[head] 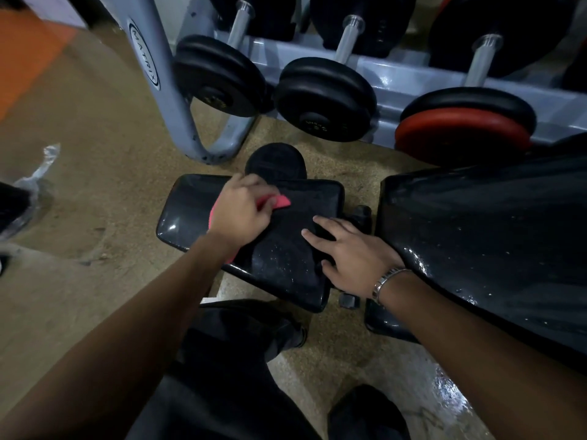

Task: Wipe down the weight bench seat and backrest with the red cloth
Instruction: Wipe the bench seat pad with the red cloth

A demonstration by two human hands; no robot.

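The black padded bench seat [190, 204] lies in the middle of the view, with the black backrest [476, 236] to its right, shiny and speckled with droplets. My left hand [239, 214] presses the red cloth [278, 201] onto the far part of the seat; the cloth shows past my fingers and under my wrist. My right hand [352, 258] rests flat, fingers spread, on the seat's right edge near the gap to the backrest. A metal watch sits on that wrist.
A grey dumbbell rack [409, 77] stands right behind the bench, holding black dumbbells [324, 96] and one with a red plate [460, 134]. A round black foot pad [274, 161] sits beyond the seat. Brown floor spreads left; my dark-trousered legs are below.
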